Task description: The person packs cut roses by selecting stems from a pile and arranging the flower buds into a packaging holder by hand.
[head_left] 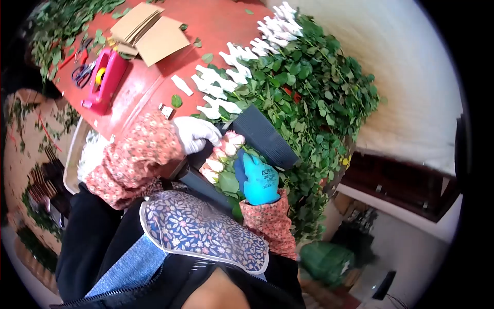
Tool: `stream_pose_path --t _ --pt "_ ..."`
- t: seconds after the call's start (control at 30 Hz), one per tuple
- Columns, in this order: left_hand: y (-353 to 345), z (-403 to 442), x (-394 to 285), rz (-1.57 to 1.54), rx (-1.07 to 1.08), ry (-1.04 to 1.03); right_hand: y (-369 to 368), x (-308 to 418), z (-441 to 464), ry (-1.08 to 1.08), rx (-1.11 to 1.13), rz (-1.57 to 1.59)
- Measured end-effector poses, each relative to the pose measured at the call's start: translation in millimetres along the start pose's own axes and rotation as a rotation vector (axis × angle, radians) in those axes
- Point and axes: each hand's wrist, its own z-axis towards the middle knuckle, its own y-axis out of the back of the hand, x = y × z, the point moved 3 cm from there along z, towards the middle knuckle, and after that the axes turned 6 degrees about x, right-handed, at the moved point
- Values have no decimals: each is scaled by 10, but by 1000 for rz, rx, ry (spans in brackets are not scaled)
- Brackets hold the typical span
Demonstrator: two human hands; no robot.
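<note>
My left hand [196, 135], in a white glove, has its fingers bent together against the edge of a pale pink rose [234, 139]. Close by, my right hand [260, 177] wears a bright blue glove with a darker blue palm; it curls beside the row of roses and their leaves, its fingertips partly hidden. More pink-and-cream roses [212, 167] lie between the hands, inside a dark ridged holder [265, 136] with a raised side wall. A green leaf [228, 182] shows below the blooms.
Leafy stems [319, 87] with white-wrapped ends [211, 77] pile along the red table [211, 26]. Toward the left are a pink tape dispenser [107, 82], scissors [82, 76] and cardboard pieces [159, 38]. A floral lap cloth [200, 229] covers my lap.
</note>
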Motion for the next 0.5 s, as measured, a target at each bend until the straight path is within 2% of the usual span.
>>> stream_pose_path --t 0.07,0.13,0.2,0.23,0.33,0.43,0.5 --pt "201 -166 -174 208 79 268 -68 -12 23 16 14 -28" --pt "309 -304 -273 276 85 422 -64 8 70 -27 80 -21" --pt "271 -421 -318 382 38 467 23 70 144 -62 174 -56" --pt "243 -454 -332 373 20 477 56 91 180 -111 256 -87" --pt "135 -436 -430 375 -49 381 -2 45 251 -81 291 -159" --pt "-119 -420 -423 321 -86 214 -97 -17 265 -58 236 -135" --pt "-276 -302 -556 336 79 282 -112 -52 256 -48 223 -137"
